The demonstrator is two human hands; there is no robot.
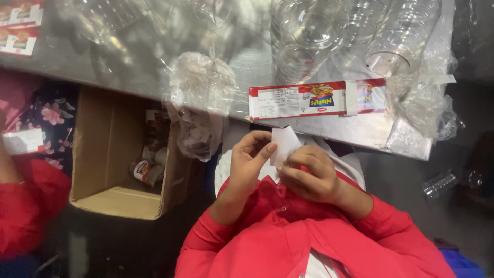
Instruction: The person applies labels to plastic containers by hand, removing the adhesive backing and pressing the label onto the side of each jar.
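Note:
Both of my hands meet just below the metal table's edge, over my lap. My left hand [250,159] pinches the left edge of a small white paper piece [283,143] between thumb and fingers. My right hand [310,174] curls around the same paper from the right and below. My sleeves are red. On the table just above lies a long flat red and white printed label strip [303,100].
Clear plastic jars [309,36] stand in stacks on the metal table [375,131], with crumpled clear plastic bags [203,87]. An open cardboard box [110,154] holding a few labelled jars sits on the floor at left. Another person in red [23,206] is at far left.

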